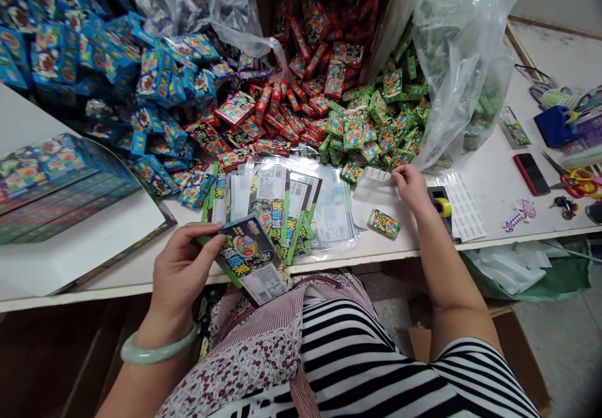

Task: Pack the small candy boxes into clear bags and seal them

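Fingers of the left hand [181,274] pinched a printed packet [251,258] at lower centre of the frame, over the table [489,186] edge. The right hand [411,187] pinched a small white label [377,174] at centre right, just above a green box [384,224] lying on the table. Clear bags [282,208] lay between the hands; blue boxes [117,73], red boxes [282,104] and green boxes [371,123] were heaped above.

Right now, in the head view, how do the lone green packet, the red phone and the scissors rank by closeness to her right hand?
From the right hand:
1. Green packet, just below-left of it on the table.
2. Red phone, off to the right.
3. Scissors, farther right, near the table's edge.
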Demonstrator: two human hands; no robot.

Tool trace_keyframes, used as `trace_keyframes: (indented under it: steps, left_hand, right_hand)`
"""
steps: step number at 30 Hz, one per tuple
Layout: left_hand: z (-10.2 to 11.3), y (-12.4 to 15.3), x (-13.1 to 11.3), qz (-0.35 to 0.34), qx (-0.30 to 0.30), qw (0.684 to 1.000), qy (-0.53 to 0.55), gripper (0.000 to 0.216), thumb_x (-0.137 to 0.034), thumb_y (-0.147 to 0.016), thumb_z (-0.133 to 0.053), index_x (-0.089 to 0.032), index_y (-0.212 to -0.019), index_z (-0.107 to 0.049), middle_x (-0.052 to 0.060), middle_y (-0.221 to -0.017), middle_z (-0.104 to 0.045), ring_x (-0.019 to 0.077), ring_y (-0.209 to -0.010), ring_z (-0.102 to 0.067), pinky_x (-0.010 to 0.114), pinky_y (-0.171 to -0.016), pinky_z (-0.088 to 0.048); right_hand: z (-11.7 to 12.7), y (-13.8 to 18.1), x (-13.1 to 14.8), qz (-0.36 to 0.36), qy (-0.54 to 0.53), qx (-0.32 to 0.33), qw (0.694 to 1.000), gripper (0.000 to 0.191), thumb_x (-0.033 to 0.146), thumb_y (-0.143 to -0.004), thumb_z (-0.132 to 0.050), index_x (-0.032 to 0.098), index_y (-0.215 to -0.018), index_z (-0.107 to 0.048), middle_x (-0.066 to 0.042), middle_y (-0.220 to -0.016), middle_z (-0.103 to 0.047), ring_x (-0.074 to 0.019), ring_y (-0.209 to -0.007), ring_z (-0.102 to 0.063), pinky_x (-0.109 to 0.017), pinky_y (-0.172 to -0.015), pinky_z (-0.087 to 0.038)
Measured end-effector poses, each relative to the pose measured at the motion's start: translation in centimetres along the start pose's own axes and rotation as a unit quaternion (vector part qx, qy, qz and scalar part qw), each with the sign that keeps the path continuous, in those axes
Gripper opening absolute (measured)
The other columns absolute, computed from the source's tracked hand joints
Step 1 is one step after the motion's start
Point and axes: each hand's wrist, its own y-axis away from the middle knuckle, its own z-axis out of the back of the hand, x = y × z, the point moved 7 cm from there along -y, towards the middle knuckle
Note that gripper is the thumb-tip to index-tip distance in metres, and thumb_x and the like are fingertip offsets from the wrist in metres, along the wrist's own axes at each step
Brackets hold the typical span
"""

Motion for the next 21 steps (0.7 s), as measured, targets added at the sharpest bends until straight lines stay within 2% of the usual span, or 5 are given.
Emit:
trace_keyframes:
  steps: [10,12,16,18,21]
  left_hand:
    - [-0.1,0.0,0.3,0.009,0.005,1.000,-0.001,0.023,-0.035,-0.069,-0.077,-0.022,-0.085,-0.070,0.002,-0.089,-0.071,0.0175,-0.088,-0.066,0.028,-0.075,-0.054]
    - [-0.1,0.1,0.4,0.001,0.011,1.000,0.001,0.020,-0.033,-0.072,-0.076,-0.021,-0.087,-0.070,0.002,-0.091,-0.071,0.0171,-0.089,-0.066,0.028,-0.077,-0.054]
    - [-0.9,0.3,-0.6,-0.042,0.047,0.998,0.003,0.014,-0.031,-0.080,-0.072,-0.022,-0.091,-0.070,0.002,-0.089,-0.069,0.0154,-0.085,-0.065,0.028,-0.075,-0.051]
    - [-1.6,0.4,-1.6,-0.071,0.065,0.995,0.018,0.012,-0.032,-0.084,-0.069,-0.022,-0.090,-0.068,0.001,-0.084,-0.066,0.0148,-0.080,-0.063,0.028,-0.073,-0.050]
    - [-2.6,0.6,-2.7,-0.111,0.104,0.988,0.032,0.011,-0.034,-0.088,-0.066,-0.023,-0.089,-0.064,0.002,-0.084,-0.064,0.0152,-0.080,-0.062,0.030,-0.074,-0.050]
  right_hand:
    - [1.3,0.6,-0.8,-0.057,-0.027,-0.041,0.997,0.014,0.034,-0.090,-0.045,0.024,-0.096,-0.053,-0.004,-0.087,-0.069,-0.0227,-0.081,-0.065,-0.041,-0.078,-0.053]
    - [2.5,0.7,0.6,-0.026,-0.001,-0.074,0.997,0.013,0.034,-0.090,-0.046,0.024,-0.094,-0.054,-0.006,-0.090,-0.069,-0.0240,-0.087,-0.065,-0.042,-0.078,-0.053]
    - [3.9,2.6,8.1,0.094,-0.019,-0.119,0.988,0.014,0.038,-0.089,-0.053,0.025,-0.087,-0.057,-0.008,-0.095,-0.066,-0.0254,-0.094,-0.063,-0.041,-0.076,-0.053]
    - [2.6,3.8,13.1,0.111,-0.142,-0.039,0.983,0.013,0.039,-0.090,-0.058,0.026,-0.092,-0.060,-0.005,-0.089,-0.066,-0.0216,-0.080,-0.064,-0.041,-0.074,-0.054]
    - [-1.8,6.8,22.5,0.208,-0.215,0.197,0.934,0.011,0.039,-0.088,-0.063,0.028,-0.089,-0.064,-0.003,-0.084,-0.067,-0.0201,-0.078,-0.065,-0.038,-0.074,-0.055]
